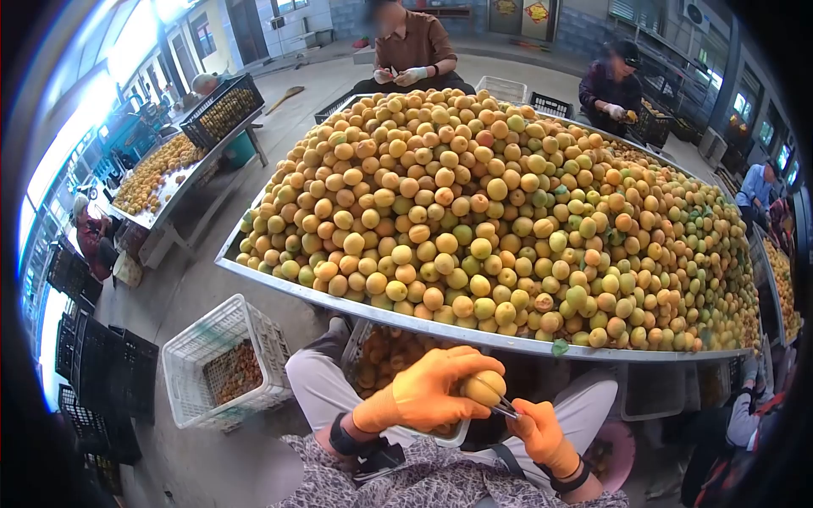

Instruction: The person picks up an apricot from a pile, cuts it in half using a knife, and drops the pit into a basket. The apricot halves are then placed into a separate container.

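My left hand (432,389), in an orange glove, is closed around a yellow-orange apricot (484,388) above my lap. Pinched in my right hand (546,436), also gloved in orange, is a thin metal tool (506,408) whose front end meets the apricot's side. The tool's exact kind does not show, and its rear part is hidden in my fingers. Below my hands, between my knees, a crate (352,345) holds more apricots, partly covered by my left hand. Just ahead, a large heap of apricots (474,212) fills a metal-edged table (381,315).
A white plastic crate (182,360) with fruit pieces stands at left, near stacked black crates (110,364). A pink basin (622,453) sits by my right leg. Across the table are two people (415,46) with gloved hands. Another fruit table (169,188) stands at far left.
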{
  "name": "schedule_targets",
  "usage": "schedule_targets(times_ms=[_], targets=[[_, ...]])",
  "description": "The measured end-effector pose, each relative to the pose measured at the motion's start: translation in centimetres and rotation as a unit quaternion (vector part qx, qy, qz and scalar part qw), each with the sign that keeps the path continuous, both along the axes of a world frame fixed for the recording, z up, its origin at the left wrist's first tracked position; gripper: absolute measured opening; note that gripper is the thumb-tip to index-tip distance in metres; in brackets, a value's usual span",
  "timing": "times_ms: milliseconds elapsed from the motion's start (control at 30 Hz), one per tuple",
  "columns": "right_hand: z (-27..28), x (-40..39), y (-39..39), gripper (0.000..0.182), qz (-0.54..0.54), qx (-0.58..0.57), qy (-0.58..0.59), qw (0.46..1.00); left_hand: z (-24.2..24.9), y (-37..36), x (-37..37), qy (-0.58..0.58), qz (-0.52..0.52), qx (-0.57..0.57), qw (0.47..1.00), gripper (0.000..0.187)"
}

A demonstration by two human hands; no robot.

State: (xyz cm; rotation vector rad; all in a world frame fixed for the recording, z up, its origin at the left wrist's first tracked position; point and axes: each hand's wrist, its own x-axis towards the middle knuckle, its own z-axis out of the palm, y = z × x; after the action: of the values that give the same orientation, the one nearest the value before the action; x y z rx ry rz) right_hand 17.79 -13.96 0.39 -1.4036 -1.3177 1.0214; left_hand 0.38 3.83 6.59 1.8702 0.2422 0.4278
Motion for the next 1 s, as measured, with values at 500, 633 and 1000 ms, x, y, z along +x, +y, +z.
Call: schedule_targets(times_ms=[500,633,1000], targets=[[2.5,-0.2,2.3,0.042,-0.14,0.027,0.117,0.983,-6.1,0.9,-0.5,-0.022,-0.008,-0.409,0.912,0.054],[2.4,-0.7,5.1,0.055,-0.093,0.106,-0.051,0.989,-5.5,-2.5,1.0,-0.116,-0.03,-0.61,0.783,0.064],[0.2,-2.1,6.1,0.047,-0.03,0.24,-0.087,0.966,-5.8,-4.0,1.4,-0.001,0.122,-0.198,0.973,0.046]])
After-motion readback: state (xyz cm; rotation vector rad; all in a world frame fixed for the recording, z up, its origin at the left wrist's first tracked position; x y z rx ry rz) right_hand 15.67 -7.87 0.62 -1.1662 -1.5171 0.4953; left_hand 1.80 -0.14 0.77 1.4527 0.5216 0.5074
